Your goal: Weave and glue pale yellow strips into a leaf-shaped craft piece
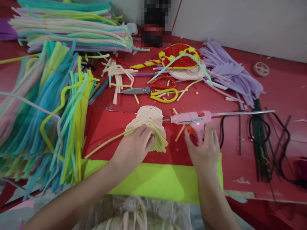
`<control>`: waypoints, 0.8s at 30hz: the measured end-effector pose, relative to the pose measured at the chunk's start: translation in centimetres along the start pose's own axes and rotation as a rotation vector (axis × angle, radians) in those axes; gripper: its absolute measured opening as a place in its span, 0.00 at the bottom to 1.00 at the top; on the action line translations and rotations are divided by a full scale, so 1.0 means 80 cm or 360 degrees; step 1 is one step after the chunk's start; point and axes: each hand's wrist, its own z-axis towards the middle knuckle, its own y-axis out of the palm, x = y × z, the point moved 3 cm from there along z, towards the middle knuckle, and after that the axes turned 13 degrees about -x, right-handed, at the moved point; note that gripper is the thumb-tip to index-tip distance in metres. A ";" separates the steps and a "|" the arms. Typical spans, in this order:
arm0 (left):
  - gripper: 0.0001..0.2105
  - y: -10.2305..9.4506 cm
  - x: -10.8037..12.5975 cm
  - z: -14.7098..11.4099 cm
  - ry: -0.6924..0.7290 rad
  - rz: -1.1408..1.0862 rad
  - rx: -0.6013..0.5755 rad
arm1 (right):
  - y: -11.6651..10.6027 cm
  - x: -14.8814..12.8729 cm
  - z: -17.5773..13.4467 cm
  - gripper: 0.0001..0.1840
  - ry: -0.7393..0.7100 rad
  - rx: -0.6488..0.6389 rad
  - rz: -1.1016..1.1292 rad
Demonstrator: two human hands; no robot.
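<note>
My left hand [134, 143] is closed over a pale yellow pipe cleaner [105, 145], whose long end sticks out to the left. Under the fingers lies a flat piece of cream pipe cleaners [147, 115] laid side by side in V-shaped rows, with yellow rows [159, 142] at its lower right. My right hand [203, 150] has thumb and fingers on either side of the handle of a pink glue gun [184, 118], thumb by its orange trigger. The gun's red light is on, its nozzle points left at the piece, and a clear glue stick [242, 113] extends from its back.
Scissors [144, 90] with red and yellow handles lie behind the piece, among pipe cleaner offcuts [117, 76]. Pipe cleaner bundles [45, 105] fill the left; lilac ones [230, 70] lie back right. A red-and-yellow fan-shaped item [178, 57] sits behind. A black cable [285, 153] coils right.
</note>
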 end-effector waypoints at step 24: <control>0.03 -0.003 -0.032 0.056 0.0722 -0.0899 0.0191 | -0.004 0.010 -0.005 0.33 -0.0086 0.0106 -0.0019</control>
